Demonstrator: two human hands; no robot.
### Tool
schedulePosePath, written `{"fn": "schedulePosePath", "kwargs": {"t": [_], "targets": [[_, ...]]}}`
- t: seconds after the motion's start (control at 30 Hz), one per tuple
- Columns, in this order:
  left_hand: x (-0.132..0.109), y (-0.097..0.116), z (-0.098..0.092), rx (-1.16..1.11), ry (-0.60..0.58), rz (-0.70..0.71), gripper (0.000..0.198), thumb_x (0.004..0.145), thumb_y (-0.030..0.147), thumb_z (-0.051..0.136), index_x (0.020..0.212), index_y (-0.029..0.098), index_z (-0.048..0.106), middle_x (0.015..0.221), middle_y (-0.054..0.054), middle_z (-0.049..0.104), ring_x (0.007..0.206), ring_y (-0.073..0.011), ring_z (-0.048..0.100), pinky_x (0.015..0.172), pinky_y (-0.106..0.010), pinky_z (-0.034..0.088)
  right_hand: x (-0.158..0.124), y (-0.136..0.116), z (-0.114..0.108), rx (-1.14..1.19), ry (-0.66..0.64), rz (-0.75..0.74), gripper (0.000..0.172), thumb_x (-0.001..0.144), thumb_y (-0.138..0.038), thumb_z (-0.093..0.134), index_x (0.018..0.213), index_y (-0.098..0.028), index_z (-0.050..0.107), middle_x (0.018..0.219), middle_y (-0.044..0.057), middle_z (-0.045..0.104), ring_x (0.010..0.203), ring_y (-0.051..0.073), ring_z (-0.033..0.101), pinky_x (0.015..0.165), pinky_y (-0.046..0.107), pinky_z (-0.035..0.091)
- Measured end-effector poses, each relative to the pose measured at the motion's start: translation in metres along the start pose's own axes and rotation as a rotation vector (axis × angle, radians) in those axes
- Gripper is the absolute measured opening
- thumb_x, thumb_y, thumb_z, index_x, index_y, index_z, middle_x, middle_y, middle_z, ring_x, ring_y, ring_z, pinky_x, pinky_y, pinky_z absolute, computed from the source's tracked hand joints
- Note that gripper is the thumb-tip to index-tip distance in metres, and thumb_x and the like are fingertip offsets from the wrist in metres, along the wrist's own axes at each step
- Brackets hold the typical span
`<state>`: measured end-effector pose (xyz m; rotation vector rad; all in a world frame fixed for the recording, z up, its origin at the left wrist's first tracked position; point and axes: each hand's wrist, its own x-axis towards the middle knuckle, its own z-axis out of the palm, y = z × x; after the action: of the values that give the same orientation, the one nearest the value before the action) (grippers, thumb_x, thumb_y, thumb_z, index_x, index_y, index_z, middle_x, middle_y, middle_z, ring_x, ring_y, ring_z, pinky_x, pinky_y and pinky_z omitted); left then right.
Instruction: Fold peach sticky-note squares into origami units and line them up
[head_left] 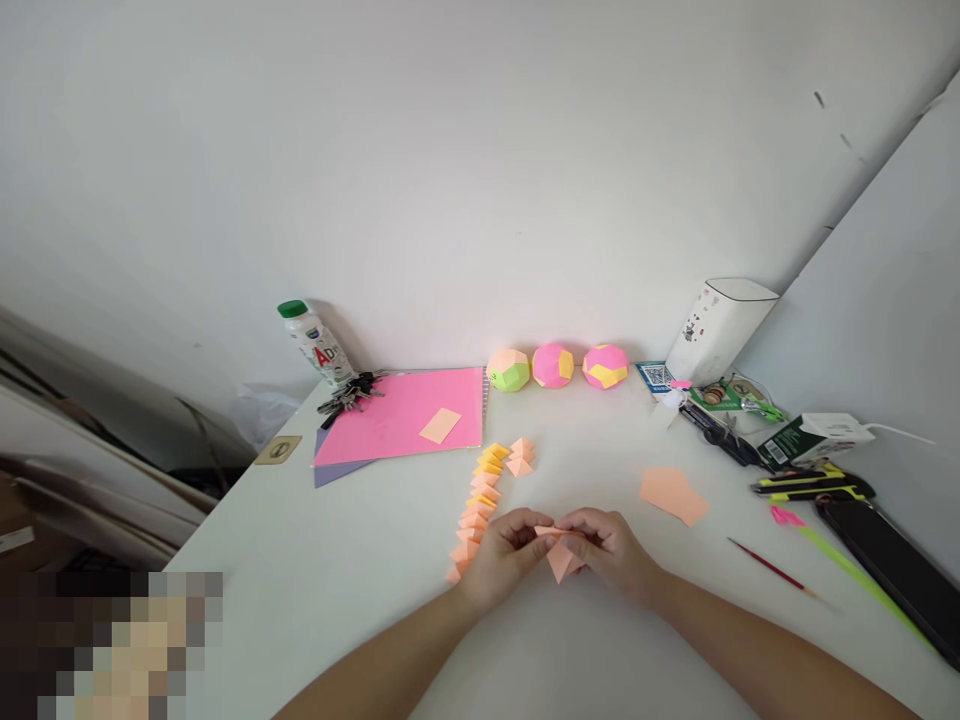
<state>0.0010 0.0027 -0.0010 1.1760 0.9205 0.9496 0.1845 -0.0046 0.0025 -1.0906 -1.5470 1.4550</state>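
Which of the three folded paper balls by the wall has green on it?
The leftmost paper ball, next to the pink paper sheet: it is green and peach, while the middle ball and the right ball are pink with yellow patches.

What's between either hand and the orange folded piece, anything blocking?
Nothing visible. The left hand and right hand both already pinch the orange folded piece between their fingertips. The row of folded pieces lies beside the left hand, not in between.
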Motion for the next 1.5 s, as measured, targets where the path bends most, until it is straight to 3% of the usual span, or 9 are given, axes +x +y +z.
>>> {"fn": "schedulePosePath", "kwargs": {"t": [0.13, 0.33, 0.7, 1.03, 1.37, 1.5], "targets": [[0.0, 0.003, 0.001, -0.055, -0.036, 0.008, 0.025, 0.072, 0.04, 0.071, 0.08, 0.017, 0.067, 0.069, -0.002, 0.065, 0.062, -0.0115, 0.055, 0.059, -0.024, 0.042, 0.001, 0.002, -0.001, 0.028, -0.019, 0.025, 0.026, 0.084, -0.042, 0.059, 0.09, -0.017, 0.067, 0.063, -0.001, 0.055, 0.056, 0.013, 0.054, 0.054, 0.027, 0.051], [-0.001, 0.009, 0.003, -0.067, -0.018, -0.003, 0.023, 0.071, 0.039, 0.072, 0.073, 0.017, 0.067, 0.063, 0.0, 0.064, 0.059, -0.0122, 0.057, 0.057, -0.024, 0.044, 0.002, 0.001, -0.002, -0.043, -0.014, 0.012, 0.027, 0.084, -0.041, 0.059, 0.086, -0.015, 0.067, 0.059, -0.003, 0.051, 0.052, 0.011, 0.048, 0.049, 0.023, 0.046], [0.0, 0.007, 0.003, -0.054, -0.017, -0.002, 0.024, 0.072, 0.036, 0.071, 0.066, 0.016, 0.061, 0.06, 0.001, 0.059, 0.057, -0.0096, 0.05, 0.054, -0.022, 0.038, 0.002, 0.0, -0.002, -0.014, -0.042, 0.016, 0.022, 0.085, -0.036, 0.058, 0.084, -0.016, 0.066, 0.059, -0.002, 0.056, 0.053, 0.012, 0.053, 0.05, 0.024, 0.047], [-0.001, 0.011, 0.003, -0.005, 0.021, -0.044, 0.023, 0.07, 0.033, 0.067, 0.064, 0.016, 0.053, 0.052, 0.006, 0.043, 0.046, -0.0058, 0.033, 0.045, -0.02, 0.025, 0.002, 0.0, -0.003, -0.007, -0.031, 0.026, 0.021, 0.085, -0.035, 0.059, 0.084, -0.016, 0.066, 0.057, -0.002, 0.056, 0.051, 0.012, 0.053, 0.05, 0.024, 0.046], [-0.003, 0.011, 0.001, -0.08, 0.093, -0.069, 0.019, 0.074, 0.029, 0.059, 0.067, 0.018, 0.046, 0.048, 0.008, 0.041, 0.043, -0.0059, 0.033, 0.045, -0.02, 0.026, 0.002, 0.0, -0.003, 0.016, -0.004, 0.041, 0.019, 0.084, -0.034, 0.059, 0.081, -0.016, 0.065, 0.057, -0.003, 0.055, 0.05, 0.011, 0.05, 0.048, 0.023, 0.045], [-0.003, 0.01, 0.0, -0.091, 0.016, -0.04, 0.016, 0.078, 0.031, 0.058, 0.076, 0.018, 0.048, 0.057, 0.006, 0.045, 0.048, -0.0069, 0.038, 0.05, -0.021, 0.03, 0.003, 0.002, -0.005, -0.006, -0.019, 0.049, 0.02, 0.085, -0.034, 0.057, 0.082, -0.016, 0.065, 0.059, -0.002, 0.055, 0.051, 0.011, 0.05, 0.05, 0.023, 0.044]]}}
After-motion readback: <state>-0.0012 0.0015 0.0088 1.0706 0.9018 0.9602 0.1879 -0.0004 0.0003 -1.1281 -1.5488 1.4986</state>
